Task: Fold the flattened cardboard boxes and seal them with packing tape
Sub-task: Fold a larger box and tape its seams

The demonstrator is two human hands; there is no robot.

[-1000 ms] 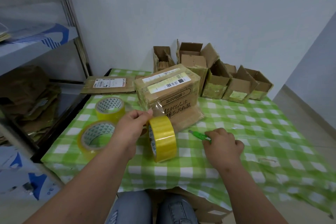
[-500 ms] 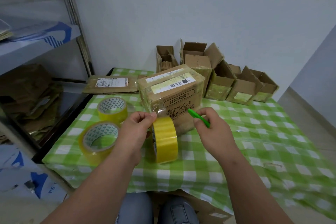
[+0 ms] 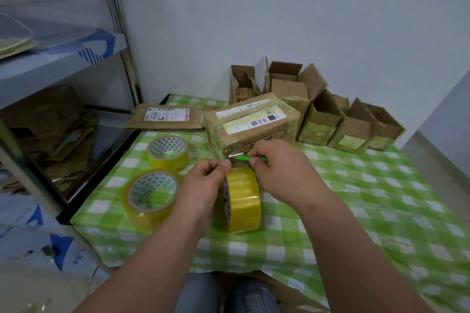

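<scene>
A closed cardboard box [image 3: 251, 122] with white labels stands on the green checked table [image 3: 356, 198]. A clear strip of tape runs from its near face down to a yellow tape roll [image 3: 243, 201] standing on edge in front of it. My left hand [image 3: 206, 180] pinches that strip just above the roll. My right hand [image 3: 277, 168] grips a green cutter [image 3: 250, 159], its tip at the stretched tape beside my left thumb.
Two more yellow tape rolls [image 3: 169, 151] [image 3: 150, 195] lie flat at the left. A flattened box [image 3: 165, 117] lies behind them. Several open folded boxes [image 3: 353, 129] line the wall. A metal shelf [image 3: 63, 58] with cardboard stands on the left.
My right hand picked the green cutter up from the table and brought it up and left to the tape strip. My left hand stayed pinching the tape by the roll.
</scene>
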